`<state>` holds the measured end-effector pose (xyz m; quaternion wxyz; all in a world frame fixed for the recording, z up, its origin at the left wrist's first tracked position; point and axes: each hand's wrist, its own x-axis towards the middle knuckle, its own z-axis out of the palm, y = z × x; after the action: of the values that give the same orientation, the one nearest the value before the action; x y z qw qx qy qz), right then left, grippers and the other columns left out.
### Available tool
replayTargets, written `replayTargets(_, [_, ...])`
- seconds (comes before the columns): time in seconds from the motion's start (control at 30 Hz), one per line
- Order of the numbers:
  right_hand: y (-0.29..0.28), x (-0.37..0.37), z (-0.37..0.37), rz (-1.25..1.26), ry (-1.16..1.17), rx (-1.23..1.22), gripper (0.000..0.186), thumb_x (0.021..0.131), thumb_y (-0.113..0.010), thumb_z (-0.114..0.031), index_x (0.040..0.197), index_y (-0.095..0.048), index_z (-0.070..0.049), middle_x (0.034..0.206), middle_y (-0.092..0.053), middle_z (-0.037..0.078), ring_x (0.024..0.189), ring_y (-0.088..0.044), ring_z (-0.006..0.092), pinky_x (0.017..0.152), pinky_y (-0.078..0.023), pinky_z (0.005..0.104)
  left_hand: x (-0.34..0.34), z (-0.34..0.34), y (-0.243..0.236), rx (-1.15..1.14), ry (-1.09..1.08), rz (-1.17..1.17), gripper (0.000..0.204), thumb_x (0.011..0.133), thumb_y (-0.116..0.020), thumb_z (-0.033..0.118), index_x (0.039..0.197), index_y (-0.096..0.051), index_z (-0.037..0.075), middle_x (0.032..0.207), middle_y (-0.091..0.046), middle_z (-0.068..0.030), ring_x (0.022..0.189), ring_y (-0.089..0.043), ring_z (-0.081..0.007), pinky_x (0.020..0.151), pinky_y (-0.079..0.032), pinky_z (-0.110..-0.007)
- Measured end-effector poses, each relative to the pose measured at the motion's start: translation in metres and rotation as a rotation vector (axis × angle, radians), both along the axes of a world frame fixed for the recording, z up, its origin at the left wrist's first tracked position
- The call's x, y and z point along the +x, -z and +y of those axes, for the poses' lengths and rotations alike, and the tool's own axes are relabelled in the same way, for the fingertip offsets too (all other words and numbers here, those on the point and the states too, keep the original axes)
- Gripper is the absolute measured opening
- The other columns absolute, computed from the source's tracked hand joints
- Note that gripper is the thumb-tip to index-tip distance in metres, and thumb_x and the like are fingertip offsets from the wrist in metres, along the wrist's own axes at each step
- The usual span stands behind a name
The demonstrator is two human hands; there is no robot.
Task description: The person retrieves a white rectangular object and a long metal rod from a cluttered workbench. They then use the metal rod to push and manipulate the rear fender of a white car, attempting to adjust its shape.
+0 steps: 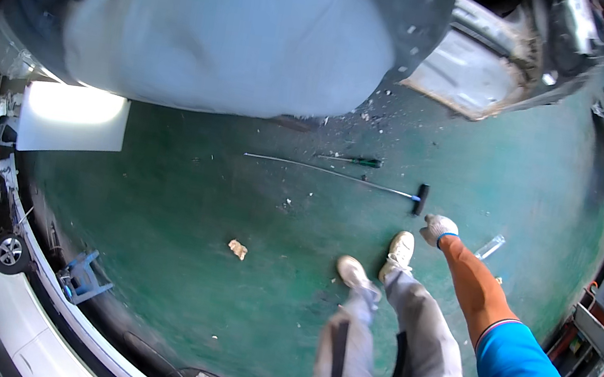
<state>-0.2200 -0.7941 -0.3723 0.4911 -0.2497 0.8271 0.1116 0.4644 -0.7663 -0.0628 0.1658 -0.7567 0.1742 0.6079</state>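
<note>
Down near the green floor [180, 217], the gloved right hand [438, 228] hangs curled and holds nothing, just beside the black head of a long-handled tool [335, 174] lying flat there; the left hand is out of sight.

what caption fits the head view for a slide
Gloved right hand reaches down toward a long T-handle rod on a green floor, screwdriver beyond it.
</note>
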Motion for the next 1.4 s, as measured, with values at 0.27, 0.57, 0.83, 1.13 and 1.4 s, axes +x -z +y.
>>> replayTargets(0.27, [0.274,0.005,-0.005,0.459,-0.199,-0.233,0.039,0.084,-0.059,-0.005,0.123,-0.063,-0.010,0.122,-0.065,0.015,0.116,-0.063,0.0339,0.093,-0.055,0.0451,0.068,0.088,0.140,-0.038,-0.197,-0.205,0.039,0.103,-0.066,0.020,0.138,-0.058,0.005,0.108,-0.071,-0.0111,0.093,-0.072,-0.0240,0.075,-0.062,-0.036])
replayTargets(0.57, [0.150,0.021,0.020,-0.085,-0.867,-0.396,0.034,0.072,-0.080,-0.041,0.093,-0.072,-0.015,0.089,-0.073,0.011,0.081,-0.072,0.0363,0.070,-0.058,0.0499,0.030,0.096,0.207,-0.233,0.090,-0.011,0.035,0.103,-0.064,0.026,0.131,-0.064,0.006,0.121,-0.070,-0.0130,0.117,-0.065,-0.0281,0.098,-0.055,-0.044])
replayTargets(0.83, [-0.295,0.097,-0.004,-0.006,-0.518,-0.230,0.028,0.086,-0.062,-0.029,0.094,-0.071,-0.004,0.078,-0.073,0.023,0.078,-0.074,0.0425,0.071,-0.059,0.0513,-0.365,-0.132,0.112,-0.362,-0.398,0.279,0.062,0.092,-0.075,0.051,0.121,-0.063,-0.001,0.107,-0.066,-0.0106,0.096,-0.064,-0.0190,0.075,-0.056,-0.037])
replayTargets(1.13, [-0.550,0.022,-0.002,0.312,-0.646,-0.884,0.053,0.072,-0.086,-0.034,0.115,-0.073,-0.006,0.106,-0.073,0.015,0.098,-0.072,0.0335,0.087,-0.057,0.0436,-0.508,-0.221,-0.007,-0.410,-0.962,0.480,0.035,0.102,-0.059,0.047,0.089,-0.057,0.015,0.062,-0.042,0.0044,0.048,-0.038,-0.0116,0.045,-0.035,-0.029])
replayTargets(1.4, [-0.525,-0.033,0.048,-1.049,1.008,-0.875,0.087,0.066,-0.096,-0.014,0.142,-0.056,0.003,0.136,-0.065,0.019,0.126,-0.062,0.0347,0.113,-0.046,0.0562,-0.597,-0.258,-0.139,-0.479,-0.951,1.108,0.048,0.104,-0.056,0.059,0.079,-0.055,0.018,0.055,-0.035,0.0063,0.044,-0.029,-0.0084,0.042,-0.024,-0.028])
